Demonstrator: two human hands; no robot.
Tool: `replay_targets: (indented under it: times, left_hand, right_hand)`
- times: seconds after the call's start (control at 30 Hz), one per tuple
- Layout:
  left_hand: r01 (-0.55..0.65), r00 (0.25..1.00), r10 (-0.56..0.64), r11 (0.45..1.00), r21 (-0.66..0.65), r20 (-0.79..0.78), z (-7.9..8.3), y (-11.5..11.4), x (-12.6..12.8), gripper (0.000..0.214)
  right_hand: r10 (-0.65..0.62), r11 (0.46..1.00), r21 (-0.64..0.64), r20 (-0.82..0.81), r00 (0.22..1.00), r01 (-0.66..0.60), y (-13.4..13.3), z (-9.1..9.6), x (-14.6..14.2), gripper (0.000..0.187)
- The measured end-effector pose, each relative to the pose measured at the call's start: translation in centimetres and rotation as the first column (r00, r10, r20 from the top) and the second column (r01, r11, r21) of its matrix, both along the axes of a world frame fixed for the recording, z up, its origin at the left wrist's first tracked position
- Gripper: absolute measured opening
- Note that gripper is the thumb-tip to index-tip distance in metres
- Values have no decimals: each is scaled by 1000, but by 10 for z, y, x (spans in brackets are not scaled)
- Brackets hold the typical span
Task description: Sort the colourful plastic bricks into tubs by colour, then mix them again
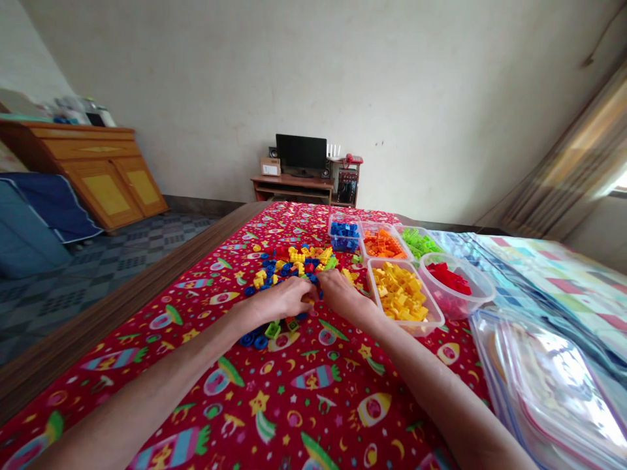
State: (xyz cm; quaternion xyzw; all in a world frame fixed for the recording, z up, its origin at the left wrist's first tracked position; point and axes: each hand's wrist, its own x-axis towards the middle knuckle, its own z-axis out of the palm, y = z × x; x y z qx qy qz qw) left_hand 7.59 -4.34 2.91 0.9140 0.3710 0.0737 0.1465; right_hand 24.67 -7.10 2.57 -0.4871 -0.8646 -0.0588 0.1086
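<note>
A heap of small toy bricks (294,261) in blue, yellow, red and green lies on a red patterned cloth (313,391). My left hand (284,299) and my right hand (343,290) rest side by side at the near edge of the heap, fingers curled down into the bricks and touching each other. What each hand grips is hidden under the fingers. A few blue and green bricks (267,333) lie under my left wrist.
Right of the heap stand clear tubs: blue bricks (343,236), orange (383,244), green (419,241), yellow (401,294), and a round bowl of red (453,281). Clear zip bags (548,391) lie at the right. A desk with monitor (300,155) stands by the far wall.
</note>
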Motion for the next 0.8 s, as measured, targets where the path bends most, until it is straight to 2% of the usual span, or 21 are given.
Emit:
replay_targets:
  times: [0.1, 0.2, 0.4, 0.6, 0.8]
  left_hand:
    - [-30, 999, 30, 1000, 6, 15, 5, 6, -7, 19]
    - [-47, 999, 47, 997, 57, 8, 7, 12, -13, 21]
    - [-81, 996, 87, 979, 187, -24, 2, 20, -19, 24]
    - [-30, 998, 37, 990, 139, -50, -4, 14, -13, 10]
    - [-38, 999, 42, 987, 154, -24, -13, 6, -6, 16]
  right_hand:
    - [-26, 997, -76, 72, 997, 31, 4, 0, -9, 20]
    - [-47, 994, -95, 116, 992, 58, 7, 0, -10, 28]
    - [-74, 988, -124, 121, 990, 89, 6, 0, -5, 34]
    - [-86, 978, -175, 150, 985, 112, 6, 1, -5, 32]
    - [-29, 990, -131, 141, 990, 48, 1, 5, -1, 30]
